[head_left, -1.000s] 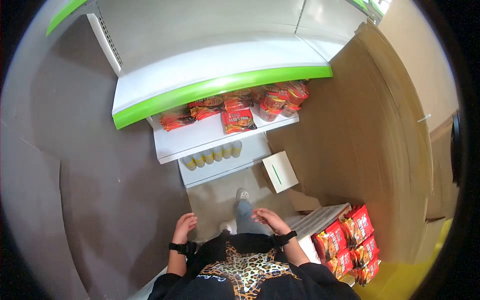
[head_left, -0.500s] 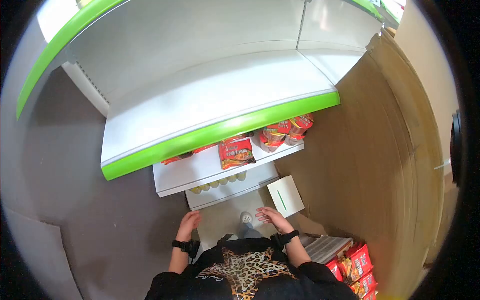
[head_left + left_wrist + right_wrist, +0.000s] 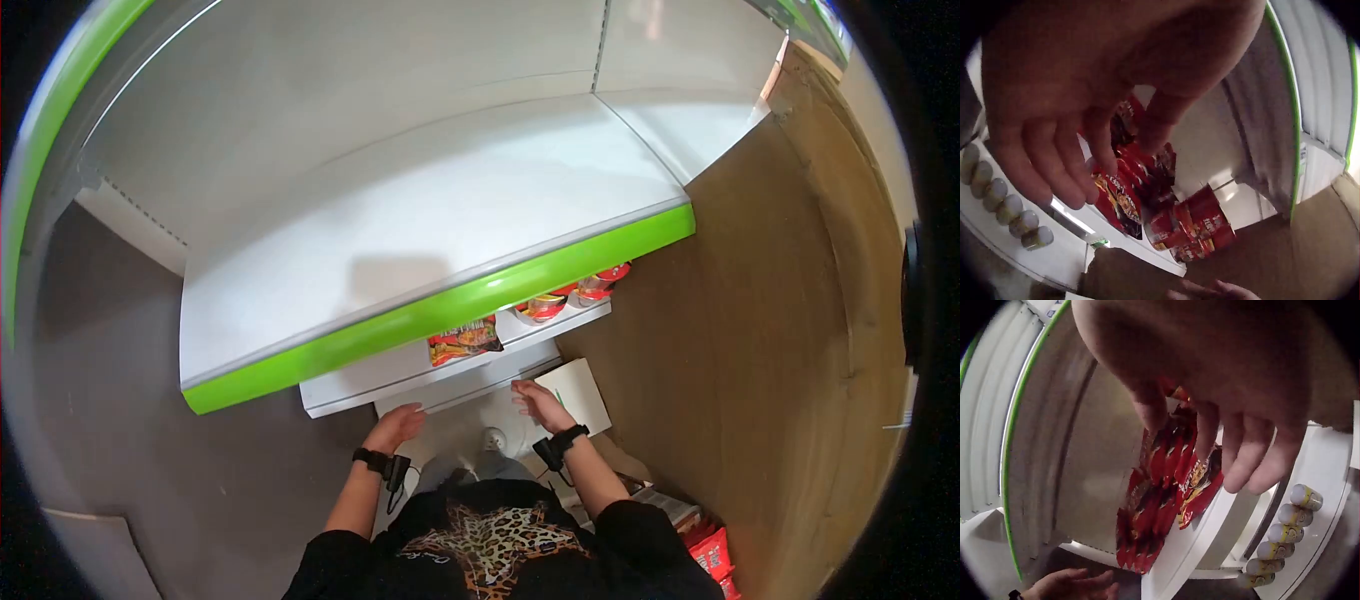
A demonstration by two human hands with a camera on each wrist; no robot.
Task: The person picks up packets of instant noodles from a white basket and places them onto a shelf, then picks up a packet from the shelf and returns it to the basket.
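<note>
In the head view, the person's left grip point(image 3: 398, 428) sits at seven o'clock, fingers aimed towards two; the right grip point(image 3: 541, 404) sits at five, fingers towards ten. Both are relaxed, thumbs apart from fingers.

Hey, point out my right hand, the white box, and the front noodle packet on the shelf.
Right hand point(image 3: 543, 404): head view, middle of the hand.
White box point(image 3: 586, 393): head view, its upward face.
Noodle packet point(image 3: 467, 342): head view, printed front.

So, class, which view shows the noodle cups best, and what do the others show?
The left wrist view: noodle cups appear large, red labels visible. In the head view, the green-edged shelf partly hides them; in the right wrist view, I can't make any out.
</note>
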